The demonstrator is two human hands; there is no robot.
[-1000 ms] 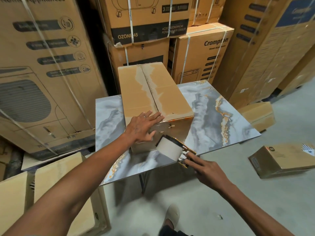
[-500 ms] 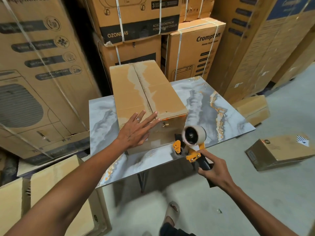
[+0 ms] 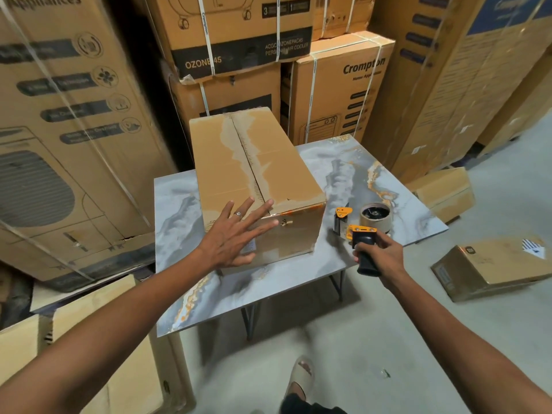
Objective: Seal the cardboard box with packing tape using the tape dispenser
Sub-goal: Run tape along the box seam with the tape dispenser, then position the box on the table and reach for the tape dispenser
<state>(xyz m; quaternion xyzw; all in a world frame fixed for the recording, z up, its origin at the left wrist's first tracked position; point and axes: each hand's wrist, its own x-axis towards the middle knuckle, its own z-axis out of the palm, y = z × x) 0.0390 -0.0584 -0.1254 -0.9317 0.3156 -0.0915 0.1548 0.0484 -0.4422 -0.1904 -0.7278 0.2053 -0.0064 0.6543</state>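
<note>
A closed brown cardboard box [image 3: 268, 171] stands lengthwise on the marble-patterned table [image 3: 352, 180], its top seam running away from me with torn paper along it. My left hand [image 3: 236, 237] hovers with fingers spread over the box's near top edge and front face; whether it touches is unclear. My right hand [image 3: 379, 258] grips the black handle of the orange tape dispenser [image 3: 358, 225], which holds a roll of tan tape. The dispenser sits upright at the table's right front, just right of the box's near corner and apart from it.
Tall strapped appliance cartons [image 3: 337, 94] stand behind and on both sides of the table. Smaller boxes lie on the concrete floor at right [image 3: 493, 270] and flattened cardboard at lower left [image 3: 89, 339]. My sandalled foot [image 3: 301, 380] is below the table's front edge.
My right hand has taken the dispenser by its handle and carried it up and to the right of the box's corner. My left hand has spread its fingers over the box edge.
</note>
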